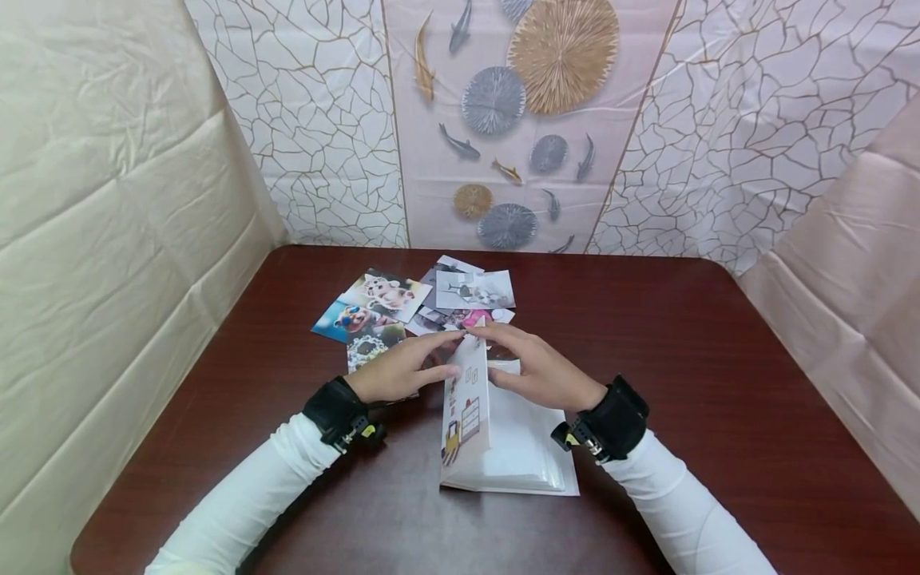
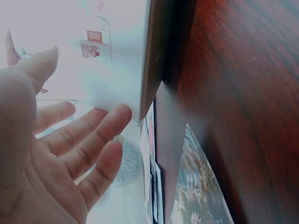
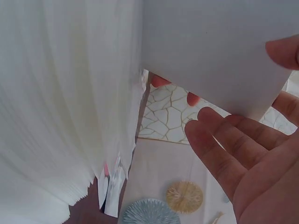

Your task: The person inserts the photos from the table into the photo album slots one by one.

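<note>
A photo album [image 1: 528, 447] lies on the table, its cover [image 1: 467, 407] raised on edge and the white pages showing to the right. The cover's outer face carries small printed drawings. My left hand [image 1: 402, 369] is at the outer face, fingers nearly straight and fingertips right at the far edge. In the left wrist view the left thumb [image 2: 44, 65] overlaps that face. On the inner side is my right hand [image 1: 546, 371], its extended fingers [image 3: 233, 144] at the cover's far edge. The plain inner face [image 3: 210, 51] shows in the right wrist view.
Loose printed photos lie beyond the album: a pale one [image 1: 476, 290], an animal picture [image 1: 388, 294] and a blue one [image 1: 334, 323] among several. One darker photo [image 1: 374, 345] is partly hidden by the left hand. A patterned cloth [image 1: 503, 200] hangs behind the brown table [image 1: 683, 351].
</note>
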`<control>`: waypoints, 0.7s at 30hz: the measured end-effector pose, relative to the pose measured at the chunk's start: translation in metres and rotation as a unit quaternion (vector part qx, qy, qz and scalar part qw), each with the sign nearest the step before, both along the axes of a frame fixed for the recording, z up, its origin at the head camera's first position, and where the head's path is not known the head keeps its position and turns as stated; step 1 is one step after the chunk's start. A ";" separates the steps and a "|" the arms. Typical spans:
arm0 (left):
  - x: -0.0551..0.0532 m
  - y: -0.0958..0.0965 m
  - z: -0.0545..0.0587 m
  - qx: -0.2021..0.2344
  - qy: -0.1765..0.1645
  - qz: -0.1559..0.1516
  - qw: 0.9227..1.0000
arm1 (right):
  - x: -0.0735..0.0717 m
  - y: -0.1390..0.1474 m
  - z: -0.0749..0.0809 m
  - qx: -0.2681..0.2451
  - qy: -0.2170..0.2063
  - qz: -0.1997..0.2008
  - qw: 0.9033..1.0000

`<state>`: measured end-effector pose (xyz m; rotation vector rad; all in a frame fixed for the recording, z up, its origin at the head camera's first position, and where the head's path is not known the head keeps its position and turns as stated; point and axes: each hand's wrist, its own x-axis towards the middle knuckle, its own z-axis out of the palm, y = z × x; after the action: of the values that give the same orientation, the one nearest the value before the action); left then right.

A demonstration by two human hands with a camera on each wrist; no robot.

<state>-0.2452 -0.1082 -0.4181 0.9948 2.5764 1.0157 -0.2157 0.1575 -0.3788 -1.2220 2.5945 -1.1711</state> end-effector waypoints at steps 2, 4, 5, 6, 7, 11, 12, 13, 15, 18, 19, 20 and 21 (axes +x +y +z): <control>-0.001 -0.001 0.000 0.007 -0.002 -0.002 1.000 | 0.000 -0.001 -0.001 0.006 -0.005 0.002 1.000; -0.001 -0.001 -0.001 0.012 -0.001 -0.002 1.000 | 0.001 -0.002 -0.002 0.015 -0.008 0.001 1.000; -0.002 -0.001 -0.001 0.014 0.000 -0.001 1.000 | 0.001 -0.002 -0.002 0.020 -0.010 0.000 1.000; -0.002 -0.001 -0.001 0.015 0.003 0.002 1.000 | 0.002 -0.003 -0.002 0.024 -0.014 -0.001 1.000; -0.003 -0.001 -0.001 0.016 0.004 0.005 1.000 | 0.002 -0.003 -0.002 0.026 -0.021 -0.002 0.999; -0.003 -0.002 -0.001 0.024 0.009 0.015 1.000 | 0.003 -0.005 -0.003 0.037 -0.034 0.003 0.999; -0.003 -0.002 -0.001 0.030 0.006 0.014 0.999 | 0.003 -0.006 -0.003 0.038 -0.037 0.008 0.999; -0.003 -0.002 -0.001 0.037 0.002 0.013 0.999 | 0.004 -0.006 -0.004 0.038 -0.037 0.012 0.999; -0.003 -0.002 -0.001 0.056 -0.012 0.009 0.998 | 0.005 -0.006 -0.004 0.038 -0.037 0.020 0.998; -0.003 -0.002 -0.001 0.077 -0.025 0.005 0.997 | 0.007 -0.008 -0.004 0.037 -0.036 0.032 0.998; -0.004 -0.002 0.000 0.084 -0.028 0.004 0.996 | 0.008 -0.008 -0.004 0.037 -0.036 0.036 0.998; -0.004 -0.002 0.000 0.089 -0.027 0.004 0.996 | 0.008 -0.009 -0.004 0.037 -0.037 0.041 0.998; -0.004 -0.003 0.000 0.093 -0.026 0.005 0.995 | 0.008 -0.009 -0.004 0.037 -0.037 0.045 0.998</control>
<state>-0.2496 -0.1108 -0.4183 0.9854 2.4817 1.2862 -0.2072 0.1484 -0.3827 -1.2430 2.4779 -1.0734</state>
